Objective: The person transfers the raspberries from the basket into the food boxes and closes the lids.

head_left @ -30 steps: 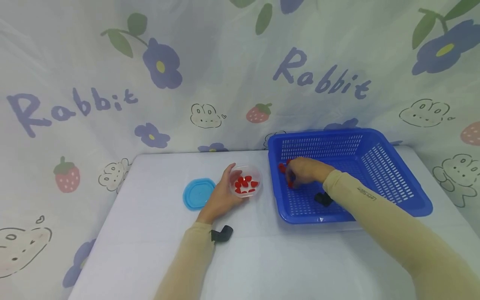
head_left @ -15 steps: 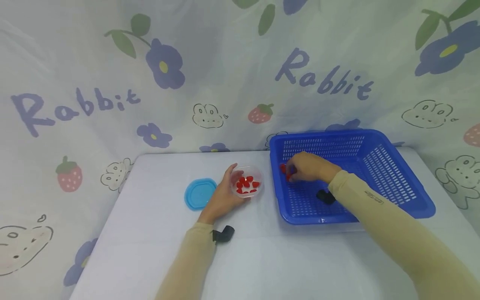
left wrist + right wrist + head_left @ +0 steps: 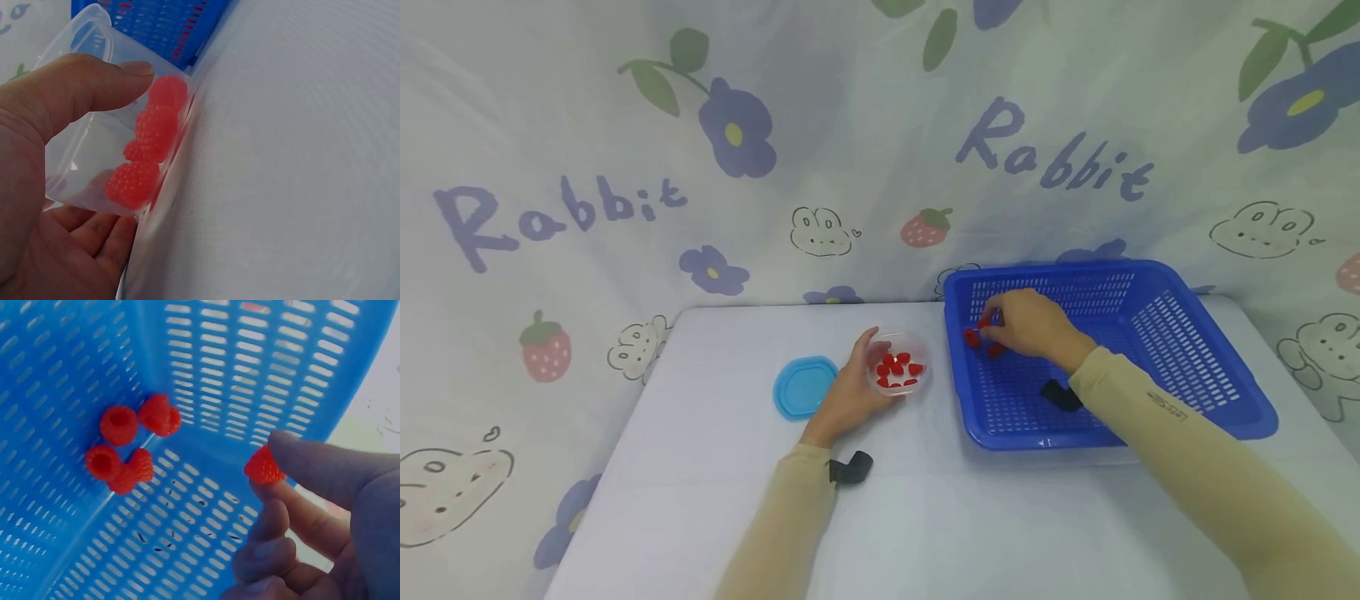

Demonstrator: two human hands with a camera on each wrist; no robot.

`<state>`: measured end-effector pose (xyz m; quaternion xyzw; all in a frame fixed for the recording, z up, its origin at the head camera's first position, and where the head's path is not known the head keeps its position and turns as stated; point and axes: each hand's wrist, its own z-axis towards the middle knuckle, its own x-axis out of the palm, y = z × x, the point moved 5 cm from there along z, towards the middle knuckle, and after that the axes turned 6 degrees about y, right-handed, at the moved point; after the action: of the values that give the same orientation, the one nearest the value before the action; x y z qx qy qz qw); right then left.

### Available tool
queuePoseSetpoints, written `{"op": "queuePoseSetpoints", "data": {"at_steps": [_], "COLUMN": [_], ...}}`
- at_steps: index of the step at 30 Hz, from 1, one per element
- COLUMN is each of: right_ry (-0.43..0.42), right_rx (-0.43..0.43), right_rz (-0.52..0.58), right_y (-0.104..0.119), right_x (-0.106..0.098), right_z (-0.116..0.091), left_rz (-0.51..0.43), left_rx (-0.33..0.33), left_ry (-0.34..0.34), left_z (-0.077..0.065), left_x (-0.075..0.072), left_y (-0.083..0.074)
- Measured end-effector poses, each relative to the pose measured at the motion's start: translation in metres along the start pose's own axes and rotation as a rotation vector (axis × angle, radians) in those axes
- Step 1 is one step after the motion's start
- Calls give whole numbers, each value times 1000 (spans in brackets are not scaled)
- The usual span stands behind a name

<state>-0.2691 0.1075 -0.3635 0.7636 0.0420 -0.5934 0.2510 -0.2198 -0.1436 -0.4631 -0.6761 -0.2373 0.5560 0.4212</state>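
Observation:
In the head view, my left hand (image 3: 846,402) grips a clear plastic tub (image 3: 919,348) on the white table, thumb and fingers on opposite sides of its wall. Several red raspberries (image 3: 156,131) lie on the tub's bottom, seen through its wall in the left wrist view. My right hand (image 3: 1036,327) is inside the blue basket (image 3: 1187,350), over its left part. Between thumb and index finger it pinches one raspberry (image 3: 265,466), while the other fingers curl in. More raspberries (image 3: 120,425) lie in a cluster along the basket's wall and floor.
A light blue lid (image 3: 803,388) lies flat on the table, left of the tub. The slotted walls of the basket rise around my right hand. A printed curtain (image 3: 850,150) hangs behind the table. A dark wrist camera (image 3: 852,468) sits at my left cuff.
My right hand has shifted up and towards the back of the basket, uncovering a raspberry below it. The left hand keeps the tub in the same place. The head view has drifted slightly.

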Motion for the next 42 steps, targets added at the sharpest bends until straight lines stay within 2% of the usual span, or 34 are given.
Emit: {"op": "queuePoseSetpoints", "data": {"at_steps": [11, 15, 21, 31, 42], "right_ry": [-164, -216, -271, -258, -246], "right_rx": [36, 8, -45, -45, -91], "right_rz": [62, 80, 100, 85, 85], "right_y": [14, 20, 31, 49, 74], "right_x": [-13, -14, -17, -21, -22], "right_z": [-10, -12, -14, -11, -8], "left_rz": [-4, -5, -9, -16, -14], "left_rx": [16, -3, 6, 0, -1], "left_ry": [2, 5, 3, 11, 7], "left_z": [1, 0, 0, 2, 1], "left_x": [1, 2, 1, 0, 1], "left_y": [2, 2, 1, 1, 2]}}
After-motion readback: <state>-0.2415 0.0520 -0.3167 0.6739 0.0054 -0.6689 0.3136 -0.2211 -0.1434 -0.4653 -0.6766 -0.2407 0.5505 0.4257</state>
